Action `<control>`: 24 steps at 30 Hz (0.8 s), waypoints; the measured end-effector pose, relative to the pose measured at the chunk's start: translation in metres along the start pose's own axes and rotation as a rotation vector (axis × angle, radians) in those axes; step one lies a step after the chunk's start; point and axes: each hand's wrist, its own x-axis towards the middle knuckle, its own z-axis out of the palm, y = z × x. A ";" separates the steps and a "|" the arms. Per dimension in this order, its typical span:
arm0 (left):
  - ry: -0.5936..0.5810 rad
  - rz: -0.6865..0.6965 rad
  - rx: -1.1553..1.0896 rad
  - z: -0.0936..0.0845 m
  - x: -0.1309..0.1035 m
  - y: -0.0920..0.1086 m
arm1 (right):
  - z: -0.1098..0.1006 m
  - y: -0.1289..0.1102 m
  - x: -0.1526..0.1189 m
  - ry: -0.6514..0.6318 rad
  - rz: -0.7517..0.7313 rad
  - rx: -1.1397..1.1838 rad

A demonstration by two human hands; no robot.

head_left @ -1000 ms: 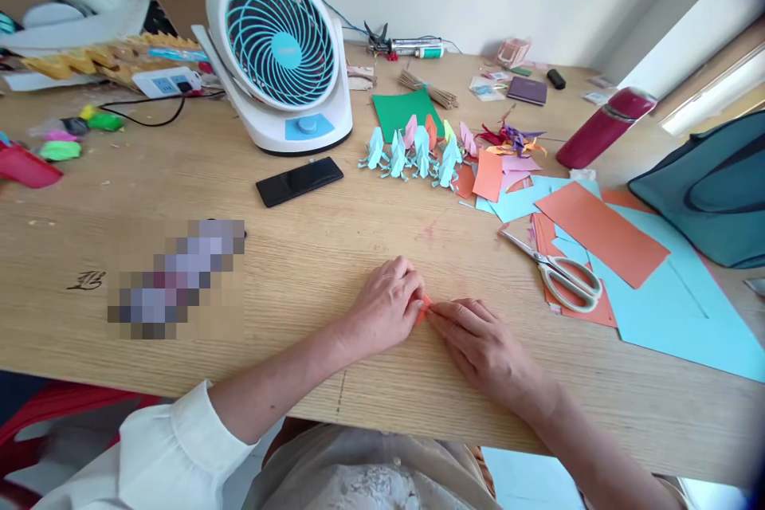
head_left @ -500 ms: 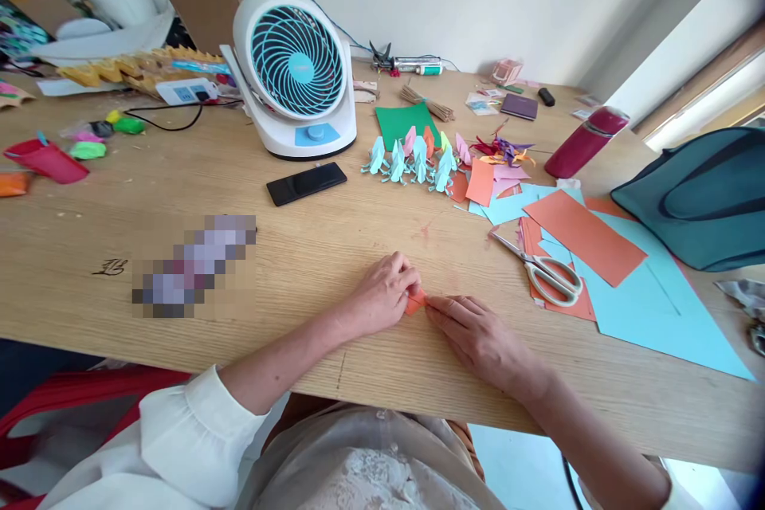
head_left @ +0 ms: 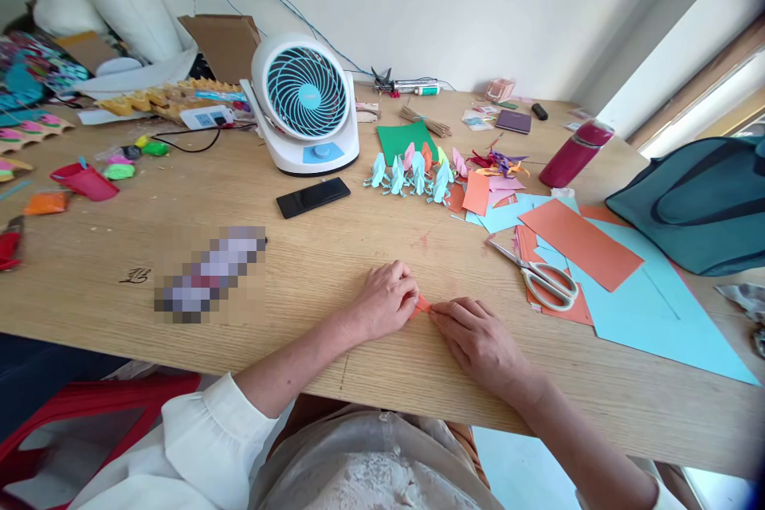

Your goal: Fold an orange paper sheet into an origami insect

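A small folded piece of orange paper (head_left: pixel 421 304) lies low over the table between my hands, mostly covered by fingers. My left hand (head_left: pixel 387 299) has its fingers curled and pinches the paper's left side. From the right, my right hand (head_left: pixel 478 339) holds the paper's right tip with thumb and fingertips pressed together. Beyond my hands stand several folded paper figures (head_left: pixel 418 171), mostly light blue, with pink, orange and yellow ones behind. Scissors with white handles (head_left: pixel 547 284) rest on paper sheets to the right of my right hand.
A white fan (head_left: pixel 307 107) and a black phone (head_left: pixel 314 198) are at the back left. Orange sheets (head_left: pixel 582 243), a large light blue sheet (head_left: pixel 675 335), a red bottle (head_left: pixel 577 153) and a teal bag (head_left: pixel 693 207) occupy the right. A green sheet (head_left: pixel 403 142) lies behind the figures.
The camera view has tilted up and shifted slightly left. Both hands stay on the orange paper, of which a narrower strip now shows between them.
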 end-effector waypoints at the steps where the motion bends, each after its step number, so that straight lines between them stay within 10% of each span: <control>1: 0.008 -0.009 0.011 0.000 0.000 0.001 | 0.000 -0.001 0.000 0.014 0.022 -0.003; 24: -0.236 -0.225 -0.056 -0.023 0.024 0.006 | -0.001 0.004 -0.005 0.090 0.108 -0.070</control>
